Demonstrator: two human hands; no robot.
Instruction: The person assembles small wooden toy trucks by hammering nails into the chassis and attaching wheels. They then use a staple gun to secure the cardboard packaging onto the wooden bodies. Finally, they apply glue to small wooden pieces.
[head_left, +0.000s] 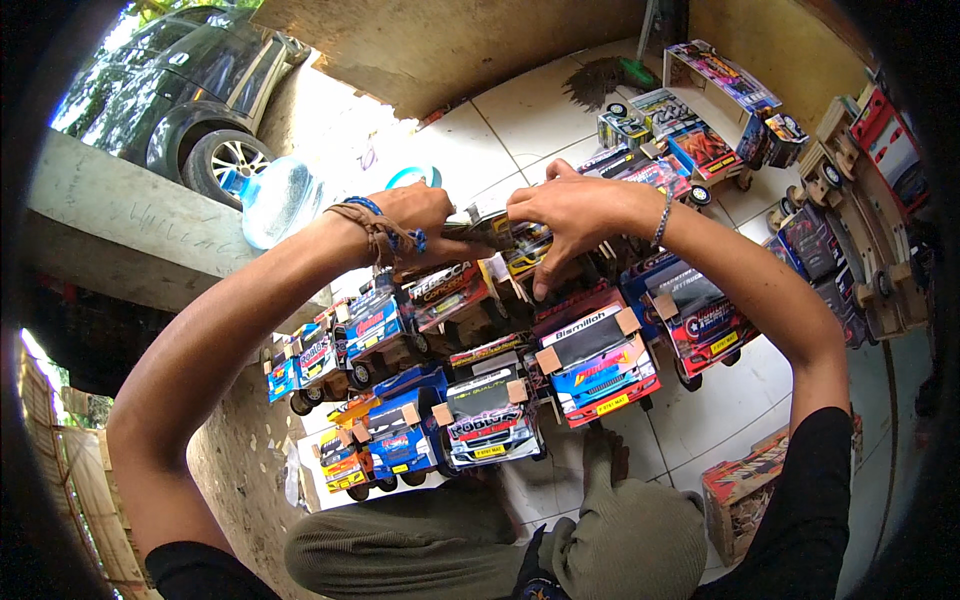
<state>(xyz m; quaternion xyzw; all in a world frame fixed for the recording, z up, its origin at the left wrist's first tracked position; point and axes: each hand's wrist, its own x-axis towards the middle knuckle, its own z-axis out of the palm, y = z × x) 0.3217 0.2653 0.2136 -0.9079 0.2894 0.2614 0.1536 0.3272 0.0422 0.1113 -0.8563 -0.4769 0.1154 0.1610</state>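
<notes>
1. Fingers of both hands close together on one small toy truck [522, 243] held up above the tiled floor [720, 400]. The left hand [415, 215] pinches its left end and the right hand [570, 215] wraps the other end, with a fingertip reaching down toward the trucks below. How tight the grip is cannot be told.

2. Beneath the hands, a cluster of model trucks [480, 370] stands on the floor between the person's knees and the far wall. Their cabs, with bright printed panels, face the person.

3. Largest among them near the middle is a red-and-blue cab [598, 365], just right of a white-fronted cab [490, 415]. Small blue cabs [385, 435] sit toward the left edge of the tiles.

4. Unpainted wooden truck frames [850, 190] line the right edge of the floor. A clear water jug [280, 200] rests at the far left by the concrete ledge.

5. Judging by the wood blocks and card-like panels, the held truck is probably light and stiff but fragile. Mirrors, wheels and glued panels could snap off, so the solid body sides look the safest hold, not the small add-ons.
</notes>
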